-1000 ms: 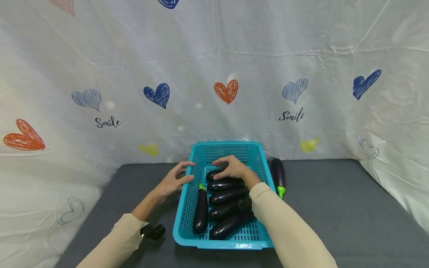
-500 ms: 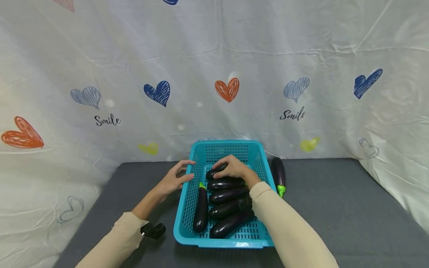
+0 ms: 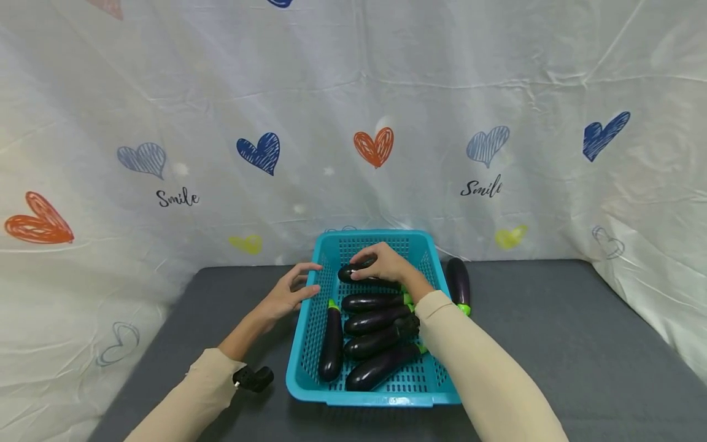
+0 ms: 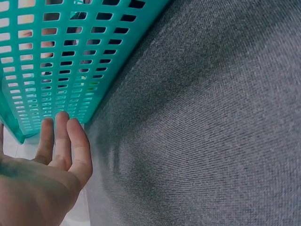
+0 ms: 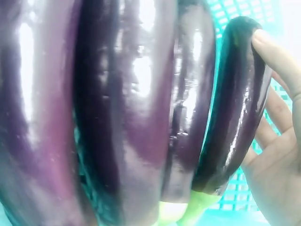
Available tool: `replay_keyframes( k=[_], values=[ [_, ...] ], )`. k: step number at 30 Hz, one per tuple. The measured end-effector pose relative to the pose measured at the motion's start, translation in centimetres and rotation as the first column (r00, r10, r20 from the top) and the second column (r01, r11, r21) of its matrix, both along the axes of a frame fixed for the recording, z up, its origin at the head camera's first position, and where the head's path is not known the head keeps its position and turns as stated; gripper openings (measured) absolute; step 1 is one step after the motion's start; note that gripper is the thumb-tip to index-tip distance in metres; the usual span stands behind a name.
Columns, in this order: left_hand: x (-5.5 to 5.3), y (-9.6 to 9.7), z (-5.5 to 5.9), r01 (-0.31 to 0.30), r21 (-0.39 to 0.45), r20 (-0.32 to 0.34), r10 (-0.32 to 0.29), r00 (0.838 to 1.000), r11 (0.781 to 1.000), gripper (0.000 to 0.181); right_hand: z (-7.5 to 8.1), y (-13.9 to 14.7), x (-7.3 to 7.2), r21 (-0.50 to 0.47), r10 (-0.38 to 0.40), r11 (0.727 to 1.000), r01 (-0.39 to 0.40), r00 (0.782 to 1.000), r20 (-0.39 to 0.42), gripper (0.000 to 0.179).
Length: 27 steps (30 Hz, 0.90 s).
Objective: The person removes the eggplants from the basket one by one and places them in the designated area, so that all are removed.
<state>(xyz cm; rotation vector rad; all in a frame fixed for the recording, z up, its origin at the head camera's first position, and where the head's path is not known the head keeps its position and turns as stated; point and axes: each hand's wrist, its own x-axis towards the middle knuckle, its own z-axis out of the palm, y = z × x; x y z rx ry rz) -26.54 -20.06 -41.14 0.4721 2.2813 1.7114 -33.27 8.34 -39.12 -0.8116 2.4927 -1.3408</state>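
A blue-green plastic basket with perforated walls stands on the dark table, several glossy purple eggplants lying inside. My right hand reaches over the basket and pinches the farthest eggplant, thumb on the near side and fingers on the far side. In the right wrist view this eggplant lies a narrow gap from its neighbour. My left hand is at the basket's left side, fingers loosely spread; in the left wrist view its fingertips are right by the outer wall.
One eggplant lies lengthwise along the basket's left wall. Another eggplant lies on the grey cloth just outside the right wall. Behind the table hangs a pale curtain printed with hearts.
My right hand has moved the farthest eggplant away toward the basket's back, opening a gap to the row. The left hand stays in place.
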Motion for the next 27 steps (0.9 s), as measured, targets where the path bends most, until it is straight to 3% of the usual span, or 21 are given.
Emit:
replay_keyframes(
  k=[12,20,27],
  values=[
    [-0.2,0.1,-0.2,-0.010,-0.012,-0.021,0.010,1.000,1.000,0.048,1.9,0.5,0.3,-0.079,0.021,0.997,-0.026,0.998,-0.061,0.035],
    [-0.3,0.1,-0.3,0.014,-0.014,-0.043,-0.014,0.999,1.000,0.047,3.3,0.7,0.3,-0.100,0.017,0.995,-0.024,0.998,-0.068,0.038],
    [-0.1,0.1,-0.2,-0.002,-0.028,-0.040,0.001,0.999,1.000,0.047,4.1,1.4,0.3,-0.117,0.012,0.993,-0.020,0.997,-0.075,0.038]
  ],
)
